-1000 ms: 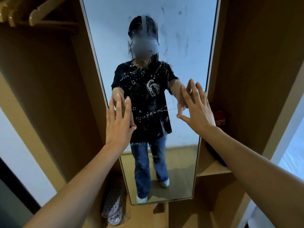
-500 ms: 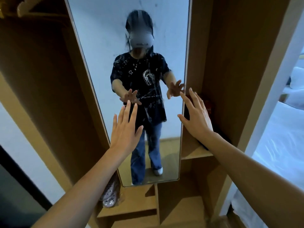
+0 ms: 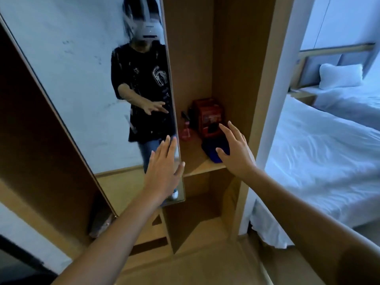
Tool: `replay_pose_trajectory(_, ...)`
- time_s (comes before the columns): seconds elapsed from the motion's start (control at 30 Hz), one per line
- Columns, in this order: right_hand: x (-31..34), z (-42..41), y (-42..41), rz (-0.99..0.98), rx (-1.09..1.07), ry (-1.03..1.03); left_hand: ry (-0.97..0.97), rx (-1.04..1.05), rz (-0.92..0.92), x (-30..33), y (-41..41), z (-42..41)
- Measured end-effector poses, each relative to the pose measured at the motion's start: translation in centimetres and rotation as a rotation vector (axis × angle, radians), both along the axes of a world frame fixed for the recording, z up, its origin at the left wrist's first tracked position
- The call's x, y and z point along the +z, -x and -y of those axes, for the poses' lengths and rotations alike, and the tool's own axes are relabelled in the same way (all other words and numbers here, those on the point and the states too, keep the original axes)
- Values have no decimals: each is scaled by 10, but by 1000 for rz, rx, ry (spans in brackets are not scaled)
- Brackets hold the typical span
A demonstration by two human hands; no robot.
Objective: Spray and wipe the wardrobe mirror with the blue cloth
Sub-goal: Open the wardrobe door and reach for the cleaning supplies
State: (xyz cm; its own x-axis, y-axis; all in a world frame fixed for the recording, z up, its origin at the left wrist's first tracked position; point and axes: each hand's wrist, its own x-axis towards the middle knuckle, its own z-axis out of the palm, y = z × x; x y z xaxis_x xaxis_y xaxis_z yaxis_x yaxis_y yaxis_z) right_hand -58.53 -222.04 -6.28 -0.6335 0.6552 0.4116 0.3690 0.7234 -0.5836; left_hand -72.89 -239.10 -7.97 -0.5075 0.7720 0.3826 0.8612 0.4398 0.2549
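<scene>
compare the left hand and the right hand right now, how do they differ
The left hand is raised in front of the mirror, fingers close together; the right hand reaches into the shelf with fingers spread. The right hand hovers over the blue cloth; the left hand is near nothing graspable. Both are open and empty.

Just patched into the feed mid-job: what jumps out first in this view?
Two bare open hands reach forward: the left hand in front of the tall wardrobe mirror, whose glass shows smudges, the right hand over the blue cloth on the shelf right of the mirror. Behind the cloth stand a red box and a pinkish spray bottle.
</scene>
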Motion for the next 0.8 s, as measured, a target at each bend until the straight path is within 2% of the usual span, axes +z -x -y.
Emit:
replay_pose_trajectory(0.13, -14, -20, -9, 6, -43, 33, -21, -62, 103, -12, -14, -32)
replay_pose_trajectory(0.33, -38, -62, 3, 41, -72, 66, -44, -121, 398, -40, -8, -93)
replay_pose_trajectory(0.47, -51, -100, 27, 77, -63, 84, -51, -135, 524, -61, 13, -135)
replay_pose_trajectory(0.7, -66, -158, 85, 145, -40, 102, -27, -29, 660, -87, 49, -194)
replay_pose_trajectory(0.8, -72, -175, 107, 177, -10, 129, 17, 63, 655, -94, 63, -209)
